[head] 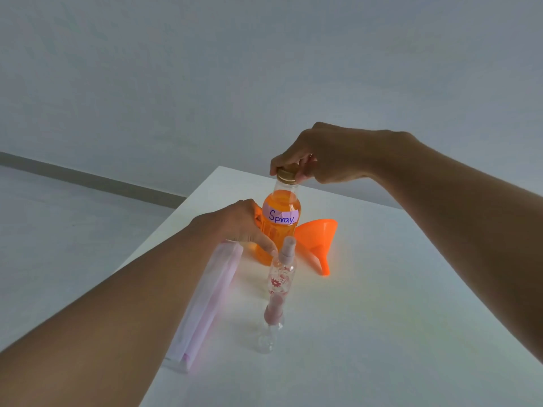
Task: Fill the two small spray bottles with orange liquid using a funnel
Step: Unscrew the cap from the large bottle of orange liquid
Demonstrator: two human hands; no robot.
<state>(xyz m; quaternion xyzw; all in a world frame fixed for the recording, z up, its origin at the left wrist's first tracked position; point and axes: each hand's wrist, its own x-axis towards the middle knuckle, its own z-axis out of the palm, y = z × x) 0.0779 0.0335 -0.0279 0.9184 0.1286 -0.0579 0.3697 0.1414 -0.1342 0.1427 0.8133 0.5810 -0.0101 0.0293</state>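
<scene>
A clear bottle of orange liquid [279, 230], labelled "Spray", stands upright on the white table [382, 289]. My left hand [241, 224] grips its body from the left. My right hand [317, 157] holds its gold cap [286, 174] from above with curled fingers. An orange funnel [318, 245] lies on its side just right of the bottle. Two small clear spray bottles with pink tops stand in front: a flowered one [280, 274] nearer the big bottle, and a plain one [271, 327] closer to me.
A long pink and white flat packet [205, 306] lies on the table under my left forearm. The table's left edge runs diagonally beside it, with grey floor beyond. A plain wall stands behind the table.
</scene>
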